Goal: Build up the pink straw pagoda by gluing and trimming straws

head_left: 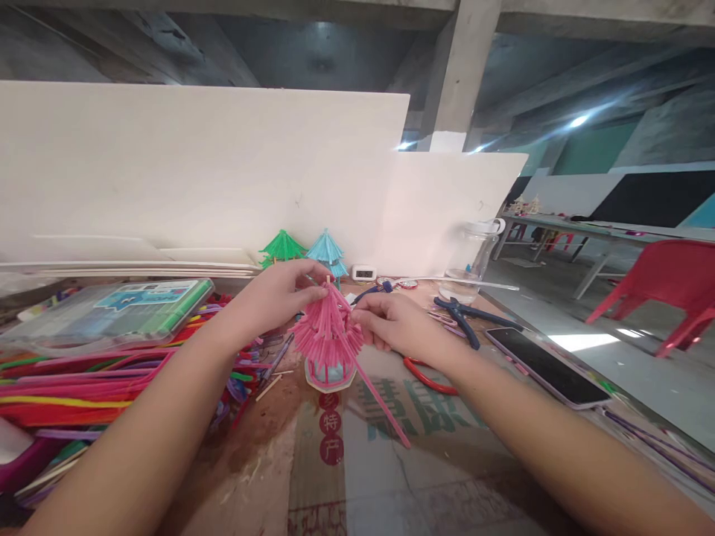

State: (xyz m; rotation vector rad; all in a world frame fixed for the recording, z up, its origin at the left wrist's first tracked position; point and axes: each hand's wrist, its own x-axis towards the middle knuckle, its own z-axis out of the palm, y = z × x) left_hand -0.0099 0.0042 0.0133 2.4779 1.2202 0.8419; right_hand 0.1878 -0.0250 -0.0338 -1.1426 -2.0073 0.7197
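A small pagoda model covered in pink pipe cleaners stands upright in front of me, with layered roofs and a pale base. My left hand is closed at the top of the upper roof, thumb and fingers pinching its peak. On the other side, my right hand has its fingertips pinched together against the roof's right edge; what lies between them is hidden. One long pink pipe cleaner sticks out from the roof down to the lower right. Behind my left hand stand a green roofed model and a light-blue one.
Pipe cleaners and a clear plastic case crowd the left. To the right are red-handled pliers, dark-blue pliers, a phone and a water jug. A small digital clock stands behind; white boards rise beyond.
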